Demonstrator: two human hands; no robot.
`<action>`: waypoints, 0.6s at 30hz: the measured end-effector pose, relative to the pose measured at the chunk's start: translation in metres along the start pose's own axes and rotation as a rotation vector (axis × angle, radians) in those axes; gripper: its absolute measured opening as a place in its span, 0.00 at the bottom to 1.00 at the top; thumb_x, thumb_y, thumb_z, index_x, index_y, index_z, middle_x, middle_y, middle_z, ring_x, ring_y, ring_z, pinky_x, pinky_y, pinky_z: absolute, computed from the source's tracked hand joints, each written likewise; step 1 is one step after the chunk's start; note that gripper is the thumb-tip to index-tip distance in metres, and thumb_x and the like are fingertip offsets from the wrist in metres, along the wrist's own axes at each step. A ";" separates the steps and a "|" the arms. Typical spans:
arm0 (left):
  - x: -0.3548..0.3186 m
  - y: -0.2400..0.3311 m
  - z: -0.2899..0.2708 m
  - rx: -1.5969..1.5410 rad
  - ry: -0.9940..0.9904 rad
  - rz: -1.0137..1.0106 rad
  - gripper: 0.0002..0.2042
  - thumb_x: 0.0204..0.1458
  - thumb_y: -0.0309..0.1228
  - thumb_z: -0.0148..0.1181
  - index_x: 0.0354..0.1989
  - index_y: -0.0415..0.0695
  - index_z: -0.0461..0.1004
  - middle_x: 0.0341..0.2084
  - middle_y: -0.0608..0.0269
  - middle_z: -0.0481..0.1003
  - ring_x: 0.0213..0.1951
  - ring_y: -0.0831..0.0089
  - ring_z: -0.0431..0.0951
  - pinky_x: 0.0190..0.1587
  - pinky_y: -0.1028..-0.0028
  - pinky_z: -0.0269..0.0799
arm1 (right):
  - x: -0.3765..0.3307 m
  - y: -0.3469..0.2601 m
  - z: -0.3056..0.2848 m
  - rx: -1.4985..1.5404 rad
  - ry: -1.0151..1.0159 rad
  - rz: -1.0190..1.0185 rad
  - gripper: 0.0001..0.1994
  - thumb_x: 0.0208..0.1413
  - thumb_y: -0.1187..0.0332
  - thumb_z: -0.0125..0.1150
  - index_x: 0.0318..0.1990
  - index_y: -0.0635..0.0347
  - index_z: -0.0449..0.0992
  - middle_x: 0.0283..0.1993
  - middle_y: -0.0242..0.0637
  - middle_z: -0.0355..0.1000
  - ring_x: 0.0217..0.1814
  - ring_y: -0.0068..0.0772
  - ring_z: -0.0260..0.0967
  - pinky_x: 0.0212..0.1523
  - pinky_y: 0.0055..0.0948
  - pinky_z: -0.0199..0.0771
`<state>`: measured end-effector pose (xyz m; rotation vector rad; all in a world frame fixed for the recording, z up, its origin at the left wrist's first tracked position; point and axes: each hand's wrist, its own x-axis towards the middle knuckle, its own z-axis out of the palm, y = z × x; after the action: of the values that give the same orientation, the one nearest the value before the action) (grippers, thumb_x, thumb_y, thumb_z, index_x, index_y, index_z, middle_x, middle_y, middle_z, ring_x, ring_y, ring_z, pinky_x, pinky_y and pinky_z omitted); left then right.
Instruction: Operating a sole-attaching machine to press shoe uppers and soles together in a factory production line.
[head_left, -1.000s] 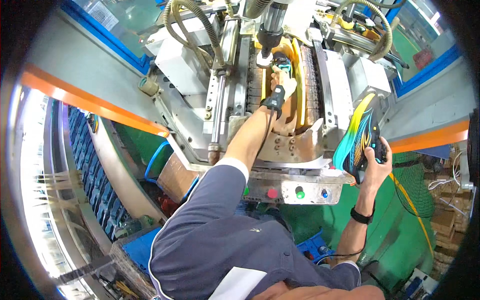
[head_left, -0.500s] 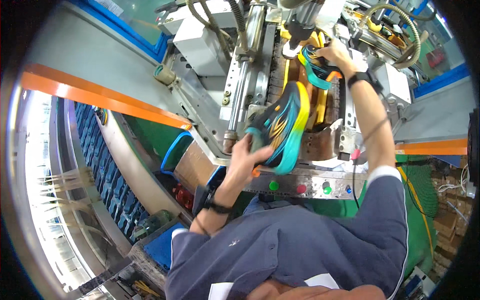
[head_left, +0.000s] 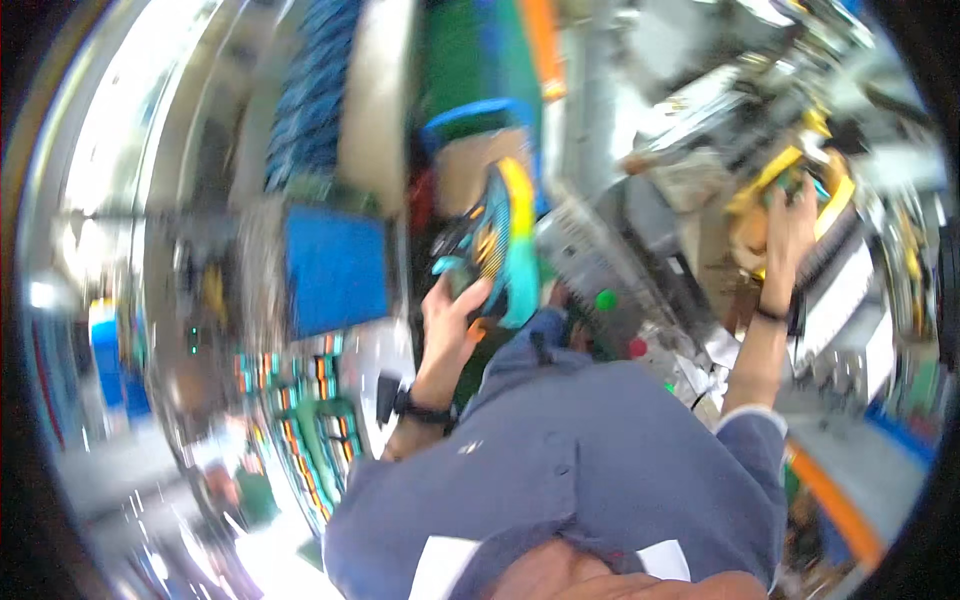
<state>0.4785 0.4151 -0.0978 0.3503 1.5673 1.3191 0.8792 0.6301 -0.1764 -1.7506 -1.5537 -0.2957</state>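
My left hand [head_left: 452, 315] is closed on the heel end of a sneaker [head_left: 497, 240], black with orange streaks and a teal-and-yellow sole. The shoe points upward with its sole turned to the right. At the far right, my right hand [head_left: 793, 228] reaches into the machine's yellow-edged holder [head_left: 745, 215]. Its fingers close over a second sneaker [head_left: 822, 187], of which only dark and teal bits show; blur and the hand hide the rest.
A metal control panel with a green button [head_left: 606, 299] lies between my hands. On the left are a blue surface [head_left: 335, 270], a blue-rimmed box [head_left: 480, 165] holding cardboard, and a rack with several teal-and-orange pieces [head_left: 310, 440]. An orange rail [head_left: 835, 500] runs at lower right.
My view has swung to the left and blurred, so the machine now sits at the right. The left hand's sneaker is away from the machine, in front of the blue-rimmed box.
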 end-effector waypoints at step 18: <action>-0.124 -0.123 -0.186 -0.238 0.487 -0.050 0.21 0.47 0.27 0.65 0.47 0.28 0.69 0.37 0.52 0.76 0.38 0.67 0.78 0.40 0.71 0.75 | -0.264 -0.083 0.109 0.407 -0.675 -0.436 0.09 0.55 0.69 0.55 0.41 0.62 0.77 0.41 0.46 0.75 0.42 0.45 0.72 0.44 0.36 0.71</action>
<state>0.4261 0.1737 -0.1630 -0.1733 1.7694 1.6115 0.7078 0.5028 -0.3832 -1.2275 -2.2805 0.4315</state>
